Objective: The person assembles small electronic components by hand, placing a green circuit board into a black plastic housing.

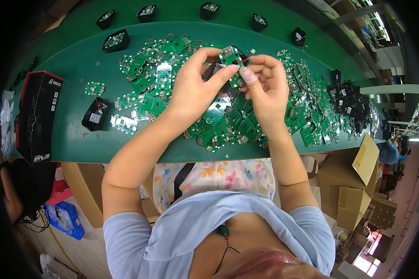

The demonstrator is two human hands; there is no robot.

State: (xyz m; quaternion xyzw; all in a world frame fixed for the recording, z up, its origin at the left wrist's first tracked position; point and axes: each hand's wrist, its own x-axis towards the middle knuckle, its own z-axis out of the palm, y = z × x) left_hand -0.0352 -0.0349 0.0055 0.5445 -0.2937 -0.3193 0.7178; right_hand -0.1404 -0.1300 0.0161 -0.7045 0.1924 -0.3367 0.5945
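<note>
Above the middle of the heap, my left hand (193,86) is closed around a small black housing (240,51). A green circuit board (228,56) lies at the housing's opening, under my left thumb. My right hand (271,90) pinches the board's right edge between thumb and fingers; a pale covering shows on that thumb. A short red wire (242,61) runs across the board. Many loose green circuit boards (156,104) are heaped under and around both hands. To the left, another black housing (92,122) is wired to a board (95,88) outside it.
Several black housings with boards in them (115,41) stand along the far side. A black box (41,109) stands at the left. Black parts (351,100) are piled at the right. Below the table are cardboard boxes (342,186) and a blue bin (64,219).
</note>
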